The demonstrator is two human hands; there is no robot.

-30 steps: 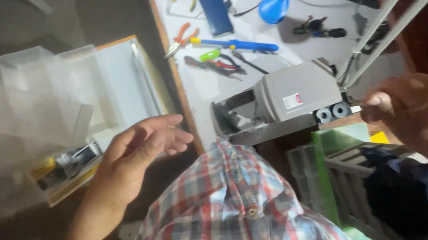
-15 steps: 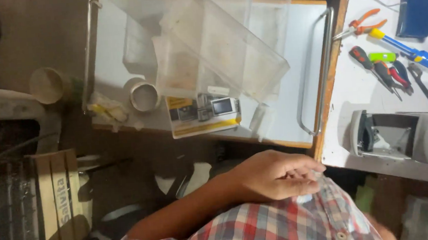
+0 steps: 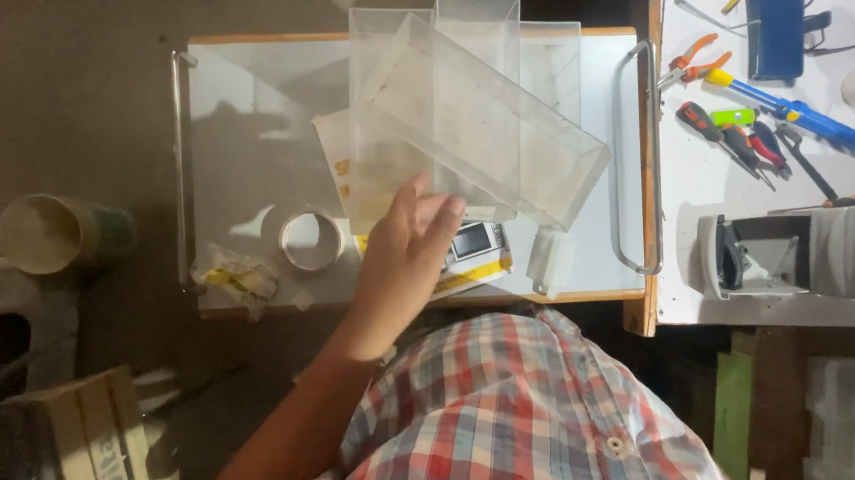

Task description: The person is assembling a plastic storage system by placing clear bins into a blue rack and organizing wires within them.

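just beyond left hand (image 3: 404,262) fingertips: clear plastic bins (image 3: 459,117), touching.

Dim and murky left of the left hand (image 3: 404,257); brighter right of it. Glare whitens the table (image 3: 238,113); the clear boxes (image 3: 469,117) look hazy.

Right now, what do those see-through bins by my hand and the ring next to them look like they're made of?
The bins look like clear hard plastic, glossy but scuffed and cloudy: the white tray shows through their thin straight walls. The ring looks like a tape roll, whitish and matte, though it could be plastic. Your left hand reaches the nearest bin.
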